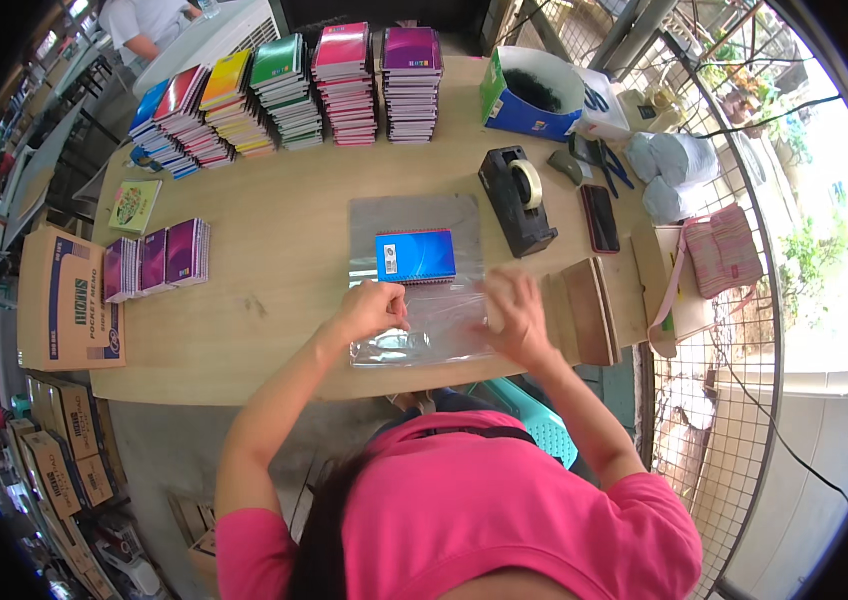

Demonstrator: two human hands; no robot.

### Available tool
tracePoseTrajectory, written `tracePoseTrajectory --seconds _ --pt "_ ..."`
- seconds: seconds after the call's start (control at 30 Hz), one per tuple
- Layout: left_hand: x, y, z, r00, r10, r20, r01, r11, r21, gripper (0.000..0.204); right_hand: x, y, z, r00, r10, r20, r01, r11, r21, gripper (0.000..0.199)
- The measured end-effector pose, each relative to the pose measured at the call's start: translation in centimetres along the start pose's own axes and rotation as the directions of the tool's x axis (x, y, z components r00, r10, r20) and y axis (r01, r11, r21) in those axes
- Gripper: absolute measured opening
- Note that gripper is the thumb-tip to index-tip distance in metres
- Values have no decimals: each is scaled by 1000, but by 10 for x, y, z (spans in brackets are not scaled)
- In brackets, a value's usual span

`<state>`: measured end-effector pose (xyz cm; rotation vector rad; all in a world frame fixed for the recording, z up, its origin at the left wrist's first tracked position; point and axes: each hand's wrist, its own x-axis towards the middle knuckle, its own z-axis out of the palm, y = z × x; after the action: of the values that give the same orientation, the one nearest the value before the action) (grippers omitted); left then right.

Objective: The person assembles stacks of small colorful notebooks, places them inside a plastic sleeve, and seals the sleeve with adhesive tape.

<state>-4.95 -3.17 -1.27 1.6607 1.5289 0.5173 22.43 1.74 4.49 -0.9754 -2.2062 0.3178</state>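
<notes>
Left hand (372,310) fingers pinch clear plastic sheet (434,320) on wooden worktop (274,290); right hand (514,315) blurred, fingers spread flat on the sheet. Blue notebook (415,256) lies at sheet's far end. Tape dispenser (516,198) just right.

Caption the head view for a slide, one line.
Both hands, left hand and right hand, on clear plastic wrap beside a blue notebook on a wooden table.

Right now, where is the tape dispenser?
In the head view, the black tape dispenser sits on the wooden table, right of the blue notebook and left of the phone.
</notes>
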Motion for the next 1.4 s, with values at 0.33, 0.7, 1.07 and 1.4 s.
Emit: tracePoseTrajectory --seconds 0.33,0.7,1.07,1.4 --pt "7 27 -22 998 59 6 -59 986 154 23 -62 -34 26 806 -75 587 11 994 113 44" --pt "15 38 -35 479 390 -787 -94 914 396 18 77 96 64 738 154 657 -234 972 35 26" --pt "19 30 81 888 139 -438 74 898 434 80 128 141 120 815 289 503 -235 957 -169 28" --pt "15 34 91 891 66 -448 131 909 395 88 172 103 184 192 241 951 -452 882 -132 85"
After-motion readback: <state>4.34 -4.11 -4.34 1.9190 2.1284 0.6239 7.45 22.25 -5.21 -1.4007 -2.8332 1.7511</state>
